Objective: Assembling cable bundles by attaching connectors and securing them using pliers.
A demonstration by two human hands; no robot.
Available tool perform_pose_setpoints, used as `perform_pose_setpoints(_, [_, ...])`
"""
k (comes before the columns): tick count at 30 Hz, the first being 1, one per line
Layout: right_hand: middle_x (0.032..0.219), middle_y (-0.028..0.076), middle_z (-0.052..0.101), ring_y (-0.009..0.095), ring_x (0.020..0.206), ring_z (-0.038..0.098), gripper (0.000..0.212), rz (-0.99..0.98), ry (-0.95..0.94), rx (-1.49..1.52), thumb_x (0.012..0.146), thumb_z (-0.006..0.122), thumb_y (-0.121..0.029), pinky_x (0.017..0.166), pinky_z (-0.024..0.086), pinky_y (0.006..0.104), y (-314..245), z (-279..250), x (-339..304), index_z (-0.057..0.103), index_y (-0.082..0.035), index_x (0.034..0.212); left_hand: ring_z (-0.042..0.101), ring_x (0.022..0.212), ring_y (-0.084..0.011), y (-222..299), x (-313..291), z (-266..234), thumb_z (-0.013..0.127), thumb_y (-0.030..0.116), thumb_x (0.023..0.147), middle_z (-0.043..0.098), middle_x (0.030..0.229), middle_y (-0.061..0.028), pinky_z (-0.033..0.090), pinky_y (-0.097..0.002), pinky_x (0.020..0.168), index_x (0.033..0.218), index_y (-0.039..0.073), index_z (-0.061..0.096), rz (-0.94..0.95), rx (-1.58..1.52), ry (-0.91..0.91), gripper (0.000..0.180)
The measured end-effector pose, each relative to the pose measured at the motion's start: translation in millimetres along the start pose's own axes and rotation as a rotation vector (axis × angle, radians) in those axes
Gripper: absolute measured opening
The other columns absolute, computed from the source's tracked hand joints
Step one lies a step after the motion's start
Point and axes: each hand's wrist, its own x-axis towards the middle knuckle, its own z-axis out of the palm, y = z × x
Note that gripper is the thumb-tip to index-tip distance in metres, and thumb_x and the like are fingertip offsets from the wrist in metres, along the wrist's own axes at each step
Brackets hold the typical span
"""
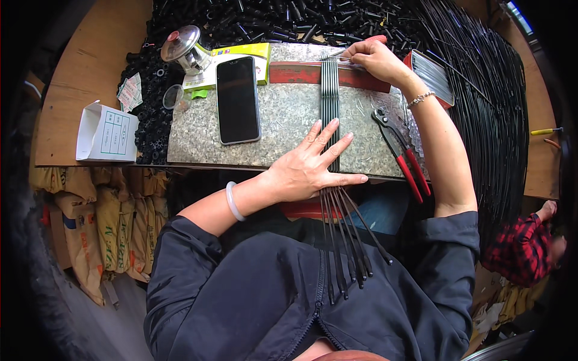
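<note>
A row of slim black rods (329,114) lies side by side across the stone slab. Their far ends rest over a red metal bar (295,73), and their near ends fan out over my lap, tipped with small black knobs. My left hand (310,157) lies flat across the rods with its fingers spread. At the far end, my right hand (376,60) pinches what looks like a thin metal wire beside the rod ends; the fingertips partly hide it. Red-handled pliers (402,153) lie to the right of the rods.
A black phone (237,99) lies left of the rods, partly on a yellow-green box (260,54). A red container of thin silver wires (430,75) stands right. Black parts (241,21) are heaped behind; long black rods (481,120) cover the right. A co-worker's plaid sleeve (518,246) shows lower right.
</note>
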Motion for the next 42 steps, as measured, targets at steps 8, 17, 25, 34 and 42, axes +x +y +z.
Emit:
perform_pose_setpoints(8, [0.086, 0.002, 0.064, 0.008, 0.082, 0.055, 0.019, 0.003, -0.026, 0.018, 0.082, 0.048, -0.004, 0.078, 0.043, 0.0228, -0.4, 0.9, 2.1, 0.063, 0.002, 0.091, 0.031, 0.126, -0.0484, -0.7, -0.8, 0.4, 0.054, 0.012, 0.074, 0.035, 0.137, -0.0202, 0.032, -0.0578, 0.1, 0.129, 0.045, 0.043, -0.014, -0.043, 0.012, 0.066])
perform_pose_setpoints(17, [0.086, 0.002, 0.064, 0.008, 0.082, 0.056, 0.015, -0.048, -0.01, -0.015, 0.084, 0.05, -0.002, 0.078, 0.044, 0.0231, 6.8, -1.8, 2.8, 0.063, 0.001, 0.091, 0.032, 0.125, -0.0492, -1.9, 0.4, 0.1, 0.056, 0.025, 0.077, 0.038, 0.133, -0.0224, 0.031, -0.0582, 0.1, 0.13, 0.044, 0.039, 0.021, 0.019, -0.005, 0.059])
perform_pose_setpoints(25, [0.085, 0.006, 0.066, 0.012, 0.082, 0.058, 0.017, -0.053, 0.001, 0.077, 0.082, 0.053, -0.003, 0.08, 0.045, 0.0261, 3.0, 3.4, 3.7, 0.065, 0.001, 0.094, 0.031, 0.127, -0.0475, 0.5, -0.6, 0.7, 0.054, 0.017, 0.077, 0.036, 0.137, -0.02, 0.031, -0.0581, 0.1, 0.129, 0.046, 0.042, -0.014, -0.041, 0.022, 0.061])
perform_pose_setpoints(34, [0.09, 0.001, 0.062, 0.007, 0.085, 0.055, 0.015, -0.036, -0.058, 0.017, 0.087, 0.052, -0.005, 0.081, 0.044, 0.023, 0.3, 0.8, 5.5, 0.059, 0.002, 0.099, 0.03, 0.126, -0.0481, -0.4, -0.7, 0.8, 0.056, 0.015, 0.075, 0.035, 0.138, -0.0199, 0.031, -0.0583, 0.1, 0.129, 0.046, 0.042, -0.014, -0.069, 0.015, 0.063])
perform_pose_setpoints(42, [0.089, 0.002, 0.062, 0.007, 0.085, 0.055, 0.015, -0.043, -0.012, -0.017, 0.087, 0.051, -0.004, 0.081, 0.044, 0.0236, -11.7, 4.2, 0.2, 0.059, 0.002, 0.098, 0.03, 0.127, -0.0482, -0.1, -0.6, 0.5, 0.055, 0.014, 0.074, 0.034, 0.138, -0.0198, 0.031, -0.0593, 0.099, 0.13, 0.045, 0.042, -0.012, -0.047, 0.011, 0.065])
